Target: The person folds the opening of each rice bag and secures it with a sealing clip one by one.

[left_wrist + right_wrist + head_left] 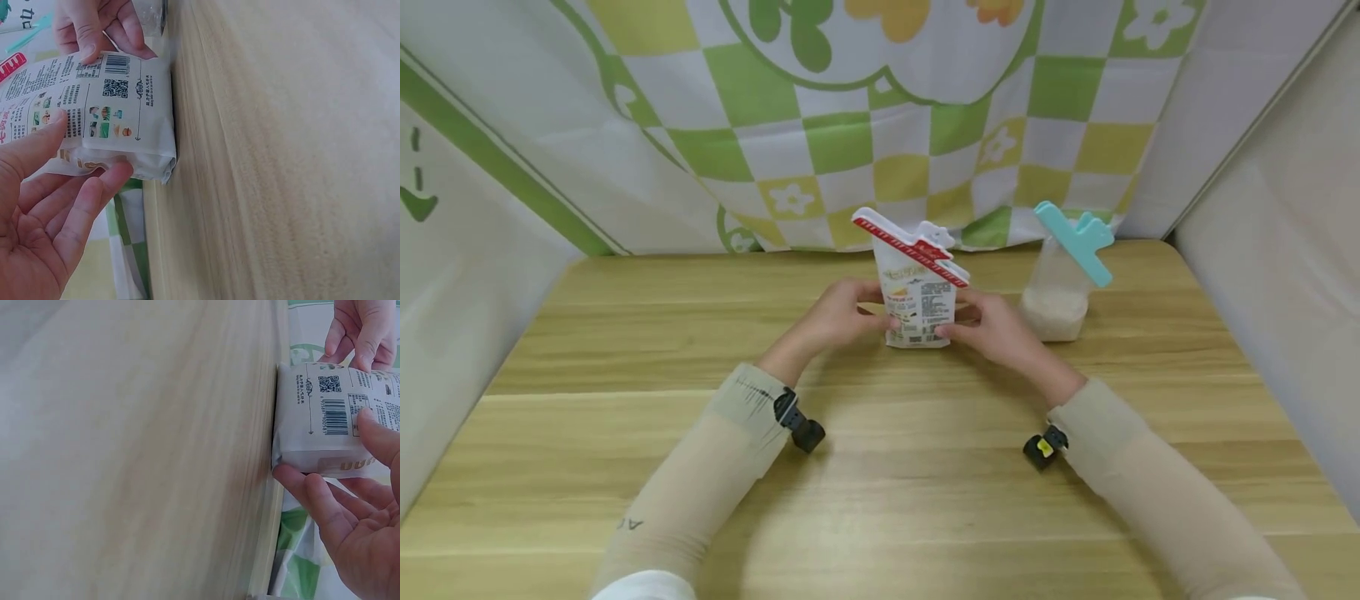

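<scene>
A white printed food bag [919, 312] stands upright on the table, with barcode, QR code and small pictures on the side toward me. Across its top sits a slanted white and red bag clip [912, 248]. My left hand [842, 315] holds the bag's left side, thumb [40, 142] on the printed face and fingers around the side. On the opposite side my right hand [992, 327] grips it likewise, its thumb [378, 434] on the front near the barcode [334, 417]. The bag's back is hidden in the head view.
Just right of my right hand, a clear bag of pale contents [1055, 310] stands with a slanted turquoise clip [1077, 243] on top. Behind the wooden table [910, 467] hangs a green, yellow and white checked cloth [842, 142]. White panels rise at both sides.
</scene>
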{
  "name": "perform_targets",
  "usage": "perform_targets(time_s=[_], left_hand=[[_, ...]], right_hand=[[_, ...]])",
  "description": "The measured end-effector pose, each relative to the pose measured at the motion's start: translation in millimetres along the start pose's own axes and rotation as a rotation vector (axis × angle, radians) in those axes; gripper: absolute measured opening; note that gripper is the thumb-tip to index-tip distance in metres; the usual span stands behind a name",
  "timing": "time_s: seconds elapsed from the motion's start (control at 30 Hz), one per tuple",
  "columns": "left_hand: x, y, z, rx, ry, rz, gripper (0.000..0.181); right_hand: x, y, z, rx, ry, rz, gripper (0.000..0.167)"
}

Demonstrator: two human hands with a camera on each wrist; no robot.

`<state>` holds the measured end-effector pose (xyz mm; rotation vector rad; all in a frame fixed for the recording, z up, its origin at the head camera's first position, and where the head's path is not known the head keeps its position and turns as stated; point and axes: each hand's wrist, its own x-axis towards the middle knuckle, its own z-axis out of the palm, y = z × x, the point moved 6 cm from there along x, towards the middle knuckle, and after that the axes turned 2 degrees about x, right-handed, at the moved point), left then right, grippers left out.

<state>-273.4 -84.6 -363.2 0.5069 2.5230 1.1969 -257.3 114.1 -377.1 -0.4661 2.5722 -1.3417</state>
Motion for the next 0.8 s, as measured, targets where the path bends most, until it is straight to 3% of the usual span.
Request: perform_targets(time_s=[0.23, 0.53, 0.8], left_hand=[[-1.6, -2.8, -0.3, -0.002, 0.002, 0.007, 0.049], [-6.1, -9.1, 2.9, -0.105, -0.035, 0.013, 0.050], [-20.4, -19.2, -2.8, -0.046, -0.023, 0.010, 0.059]], right_hand=[[0.6, -1, 4, 0.001, -0.011, 0.030, 0.052], [-1.0, 1, 5, 0.043, -0.017, 0.026, 0.052], [-26.9, 1, -8, 0.021, -0.014, 0.035, 0.053]])
